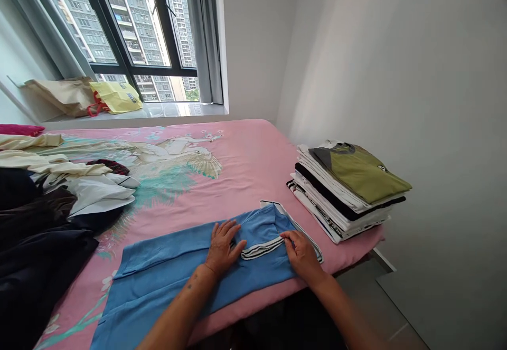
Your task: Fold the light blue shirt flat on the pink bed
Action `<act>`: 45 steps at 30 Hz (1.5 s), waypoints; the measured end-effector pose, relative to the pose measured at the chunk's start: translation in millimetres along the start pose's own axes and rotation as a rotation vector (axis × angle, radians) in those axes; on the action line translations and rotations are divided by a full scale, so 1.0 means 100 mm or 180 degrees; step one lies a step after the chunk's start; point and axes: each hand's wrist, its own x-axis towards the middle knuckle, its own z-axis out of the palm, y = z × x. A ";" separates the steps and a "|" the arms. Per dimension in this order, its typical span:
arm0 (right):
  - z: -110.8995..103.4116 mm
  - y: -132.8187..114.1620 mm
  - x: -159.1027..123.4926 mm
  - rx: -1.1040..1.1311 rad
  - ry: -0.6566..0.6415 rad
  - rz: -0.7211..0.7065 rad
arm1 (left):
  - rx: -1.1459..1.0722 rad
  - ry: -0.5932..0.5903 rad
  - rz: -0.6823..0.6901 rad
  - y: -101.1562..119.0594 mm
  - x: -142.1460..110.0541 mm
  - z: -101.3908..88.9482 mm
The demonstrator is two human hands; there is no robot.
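Observation:
A blue shirt (170,271) with a striped white and dark trim lies spread on the pink bedspread (245,165) near the bed's front edge. My left hand (222,247) rests flat on the shirt's middle, fingers stretched out and open, just left of the folded striped cuff (261,248). At the right end of that cuff my right hand (301,255) has its fingers closed in a pinch on the blue fabric.
A stack of folded clothes (344,191) with an olive shirt on top sits at the bed's right corner against the wall. Unfolded dark, white and cream garments (51,202) are heaped at the left. Bags (83,96) lie on the window sill.

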 end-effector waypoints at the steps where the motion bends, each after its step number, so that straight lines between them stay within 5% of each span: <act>1: -0.01 0.03 -0.04 -0.0034 -0.0011 0.0003 | 0.0014 -0.0009 0.0202 0.11 -0.02 -0.05; 4: 0.01 0.12 -0.11 -0.0110 -0.0076 0.0099 | 0.0195 -0.0341 0.0732 0.49 -0.05 -0.12; 8: 0.08 0.23 -0.12 -0.0228 -0.0166 0.0158 | 0.0672 -0.0576 0.0573 0.82 -0.01 0.00; 13: 0.11 0.23 -0.14 -0.0397 -0.0255 0.0105 | 0.0623 -0.0826 0.0026 0.78 0.16 0.17; 18: 0.05 0.10 -0.20 -0.0791 -0.0624 0.0027 | 0.0075 -0.0493 -0.0540 0.68 0.30 0.08; 28: 0.20 0.14 0.33 -0.1146 -0.1819 -0.0286 | -0.0007 -0.0411 -0.0144 0.74 0.19 -0.11; 31: 0.24 0.18 0.49 -0.1180 -0.1935 -0.0038 | -0.0057 -0.0536 -0.0229 0.74 0.12 -0.08; 39: 0.28 0.08 0.62 0.0249 -0.0913 0.0963 | 0.0308 -0.0654 -0.0204 0.82 0.02 0.08; 45: 0.28 0.12 0.84 0.1712 -0.1063 0.2012 | -0.0214 -0.0251 -0.0301 0.83 0.00 0.12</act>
